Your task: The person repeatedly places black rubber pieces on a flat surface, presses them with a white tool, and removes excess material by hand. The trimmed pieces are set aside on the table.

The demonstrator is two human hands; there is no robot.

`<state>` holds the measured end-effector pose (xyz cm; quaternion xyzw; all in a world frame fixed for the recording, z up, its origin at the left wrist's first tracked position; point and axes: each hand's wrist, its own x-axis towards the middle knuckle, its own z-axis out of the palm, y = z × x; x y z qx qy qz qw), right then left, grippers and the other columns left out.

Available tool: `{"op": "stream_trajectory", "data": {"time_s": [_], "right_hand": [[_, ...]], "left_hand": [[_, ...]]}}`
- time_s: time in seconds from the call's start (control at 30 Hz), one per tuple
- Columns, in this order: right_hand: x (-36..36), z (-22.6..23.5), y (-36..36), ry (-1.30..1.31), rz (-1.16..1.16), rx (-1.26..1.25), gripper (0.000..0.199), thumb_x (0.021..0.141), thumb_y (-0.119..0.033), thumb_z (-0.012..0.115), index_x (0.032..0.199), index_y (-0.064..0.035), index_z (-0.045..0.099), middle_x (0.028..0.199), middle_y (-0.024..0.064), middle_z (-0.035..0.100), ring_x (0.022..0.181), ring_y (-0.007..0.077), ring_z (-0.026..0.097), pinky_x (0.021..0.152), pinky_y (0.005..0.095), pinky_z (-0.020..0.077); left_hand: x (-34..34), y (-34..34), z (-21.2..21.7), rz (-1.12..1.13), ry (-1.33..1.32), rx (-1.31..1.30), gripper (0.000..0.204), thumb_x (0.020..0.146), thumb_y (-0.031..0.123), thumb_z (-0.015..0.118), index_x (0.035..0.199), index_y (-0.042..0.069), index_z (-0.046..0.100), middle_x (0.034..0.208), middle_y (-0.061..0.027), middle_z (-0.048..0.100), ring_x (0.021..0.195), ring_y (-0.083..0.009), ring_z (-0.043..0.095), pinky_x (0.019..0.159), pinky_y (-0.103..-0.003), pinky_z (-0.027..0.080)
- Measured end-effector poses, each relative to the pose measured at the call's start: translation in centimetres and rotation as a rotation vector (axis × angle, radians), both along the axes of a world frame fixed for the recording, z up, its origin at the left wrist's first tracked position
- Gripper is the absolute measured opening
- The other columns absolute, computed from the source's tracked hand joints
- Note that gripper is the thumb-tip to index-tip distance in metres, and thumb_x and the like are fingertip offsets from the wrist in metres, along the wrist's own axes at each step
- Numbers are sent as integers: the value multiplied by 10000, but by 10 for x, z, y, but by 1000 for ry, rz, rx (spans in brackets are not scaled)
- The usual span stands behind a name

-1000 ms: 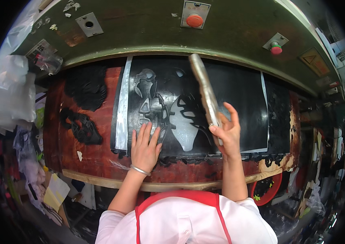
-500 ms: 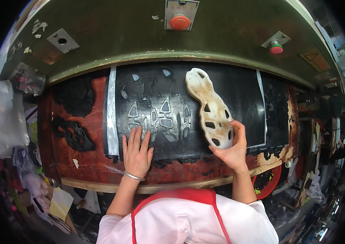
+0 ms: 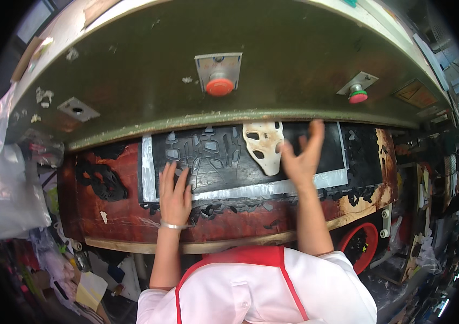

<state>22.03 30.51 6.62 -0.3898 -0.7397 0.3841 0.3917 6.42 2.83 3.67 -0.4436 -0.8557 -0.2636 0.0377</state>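
Note:
A black sheet [image 3: 307, 162] lies on the table, bearing cut outlines and holes in the shape of soles. My left hand [image 3: 175, 197] rests near its left front part with fingers stretched out, holding nothing. On the sheet lies a white, brown-stained sole-shaped plate [image 3: 264, 143] with several cut-out holes. Its far end is hidden beneath the lower edge of the green machine [image 3: 148, 70]. Just right of the plate, my right hand [image 3: 302, 159] has its fingers spread and slightly blurred by motion; nothing is in it.
A pale strip [image 3: 229, 193] borders the sheet's near side, with black scraps in front. Black cut pieces [image 3: 101, 181] lie on the red-brown tabletop [image 3: 137, 221] at left. Red buttons [image 3: 220, 86] jut from the machine. A red basin [image 3: 359, 251] sits below at right.
The black sheet and white plate have slid away from me, partly under the machine, baring the near pale strip. My right hand has let go of the plate. The head view has tilted upward.

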Motion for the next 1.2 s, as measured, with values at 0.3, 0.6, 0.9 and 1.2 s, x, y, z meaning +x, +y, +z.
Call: {"op": "stream_trajectory", "data": {"time_s": [0.3, 0.6, 0.9, 1.2], "right_hand": [[-30, 39, 111, -97, -336, 581, 1007, 916, -392, 587, 1444, 147, -80, 1502, 398, -4, 1423, 498, 43, 1163, 540, 52], [13, 9, 83, -53, -159, 344, 934, 929, -275, 588, 1480, 95, -69, 1539, 341, 70, 1443, 441, 128, 1176, 481, 106], [108, -66, -61, -221, 184, -12, 67, 817, -66, 660, 833, -22, 708, 718, 159, 639, 716, 324, 603, 664, 410, 484], [83, -4, -31, -182, 85, 340, 344, 755, -119, 723, 1077, -21, 649, 1034, 193, 651, 1043, 371, 577, 865, 445, 476]], "left_hand": [[19, -6, -33, 100, -130, 17, 249, 839, 101, 655, 1077, 30, 650, 806, -132, 569, 759, -316, 537, 701, -407, 441], [5, 5, -39, 100, -126, 84, 77, 825, 86, 662, 881, 44, 695, 680, -112, 600, 640, -290, 567, 609, -391, 461], [44, -16, -36, 53, -154, 127, 66, 761, 98, 709, 775, 34, 704, 739, -110, 575, 756, -319, 536, 691, -420, 429], [91, -59, -5, -40, -294, -17, 103, 770, 80, 711, 700, 13, 675, 729, -120, 594, 729, -313, 560, 681, -412, 455]]}}
